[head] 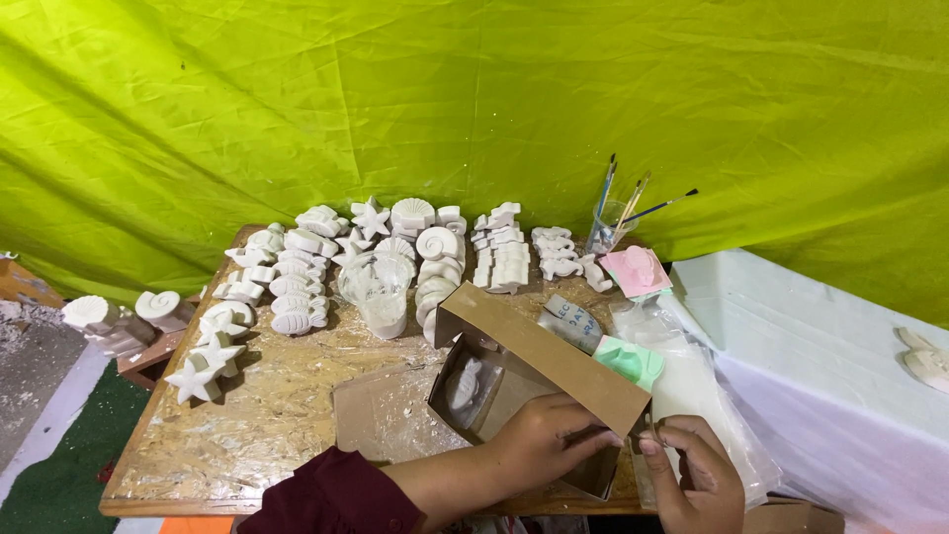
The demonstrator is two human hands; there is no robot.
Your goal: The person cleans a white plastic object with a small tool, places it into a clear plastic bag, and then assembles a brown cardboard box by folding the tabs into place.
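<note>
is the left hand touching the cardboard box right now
Touching. The head view shows the left hand lying on the cardboard box, its fingers pressed against the box's near flap beside the right hand.

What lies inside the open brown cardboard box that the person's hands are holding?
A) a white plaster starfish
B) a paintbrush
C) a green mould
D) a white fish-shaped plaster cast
D: a white fish-shaped plaster cast lies on the floor of the open brown cardboard box, which the left hand grips at its near wall while the right hand touches its corner.
</note>
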